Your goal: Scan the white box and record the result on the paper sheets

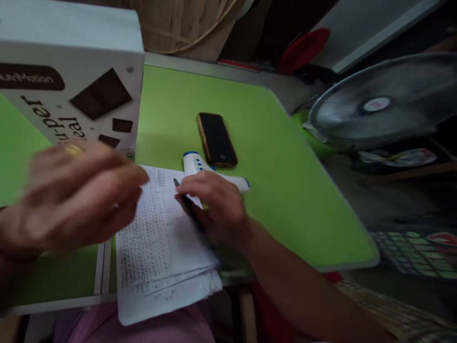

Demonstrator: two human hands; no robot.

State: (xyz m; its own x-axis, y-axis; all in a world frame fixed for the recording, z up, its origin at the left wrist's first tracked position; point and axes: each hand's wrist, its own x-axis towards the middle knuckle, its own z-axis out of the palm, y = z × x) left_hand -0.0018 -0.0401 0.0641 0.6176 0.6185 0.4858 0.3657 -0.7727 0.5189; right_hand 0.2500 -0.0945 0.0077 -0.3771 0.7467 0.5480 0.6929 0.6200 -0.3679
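Free tabletop (293, 200) right of phone (218, 139), box (64, 57) obstacle at left

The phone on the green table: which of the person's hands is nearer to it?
Right. The right hand is on the near side of the phone; the left hand is farther off, well to the phone's left.

The pen (192, 208) was dark, the paper (153, 233) white with dark written lines, the table (285, 200) green, the handheld device (235, 182) white and blue.
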